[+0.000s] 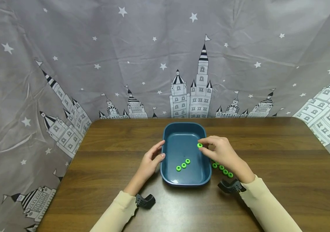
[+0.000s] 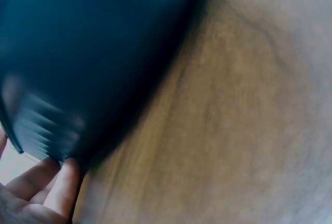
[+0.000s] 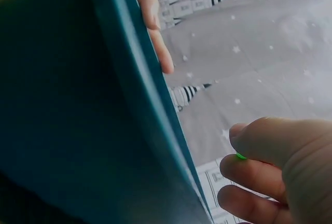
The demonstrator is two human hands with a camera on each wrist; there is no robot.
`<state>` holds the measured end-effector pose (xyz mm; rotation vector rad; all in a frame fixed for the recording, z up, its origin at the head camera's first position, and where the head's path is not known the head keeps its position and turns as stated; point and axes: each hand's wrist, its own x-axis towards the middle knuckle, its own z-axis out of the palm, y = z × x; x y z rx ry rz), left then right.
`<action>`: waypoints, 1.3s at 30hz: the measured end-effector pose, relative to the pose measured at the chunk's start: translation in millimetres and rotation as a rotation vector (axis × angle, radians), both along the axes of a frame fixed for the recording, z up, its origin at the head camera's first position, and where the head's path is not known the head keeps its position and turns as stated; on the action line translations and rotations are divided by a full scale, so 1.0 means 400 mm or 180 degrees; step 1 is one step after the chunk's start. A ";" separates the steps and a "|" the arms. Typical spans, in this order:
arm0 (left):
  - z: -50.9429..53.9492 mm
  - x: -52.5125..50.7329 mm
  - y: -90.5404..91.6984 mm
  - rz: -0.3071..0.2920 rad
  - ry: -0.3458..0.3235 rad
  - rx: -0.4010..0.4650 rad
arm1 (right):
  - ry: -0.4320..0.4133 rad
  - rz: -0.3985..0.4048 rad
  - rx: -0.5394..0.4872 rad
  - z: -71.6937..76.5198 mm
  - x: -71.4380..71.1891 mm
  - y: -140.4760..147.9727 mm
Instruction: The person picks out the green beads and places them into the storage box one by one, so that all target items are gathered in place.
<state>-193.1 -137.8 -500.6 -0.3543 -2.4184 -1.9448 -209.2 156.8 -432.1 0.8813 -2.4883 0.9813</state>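
Note:
A blue rectangular tray (image 1: 185,174) stands on the table, with three green rings (image 1: 184,165) in a slanting row inside. My right hand (image 1: 223,153) pinches another green ring (image 1: 200,145) between thumb and fingertips over the tray's right side; in the right wrist view only a sliver of green ring (image 3: 241,156) shows between the digits of the right hand (image 3: 275,167). With relaxed fingers, my left hand (image 1: 150,162) touches the tray's left edge. The left wrist view has the fingertips of the left hand (image 2: 46,190) against the outer wall of the tray (image 2: 93,53).
Several green rings (image 1: 225,172) lie on the wooden table (image 1: 118,141) just right of the tray, partly beneath the right hand. Behind the table hangs a grey curtain (image 1: 141,42) printed with castles and stars.

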 end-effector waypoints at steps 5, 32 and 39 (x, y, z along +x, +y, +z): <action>0.004 0.001 -0.003 -0.0015 0.0025 -0.0002 | -0.0057 0.0119 0.0089 -0.004 0.000 -0.029; 0.002 0.000 -0.004 -0.0037 -0.0031 0.0031 | -0.0407 0.0556 0.0511 -0.024 0.017 -0.124; 0.000 0.000 -0.002 -0.0053 -0.0006 0.0048 | -0.0490 0.0641 0.0680 -0.017 0.031 -0.129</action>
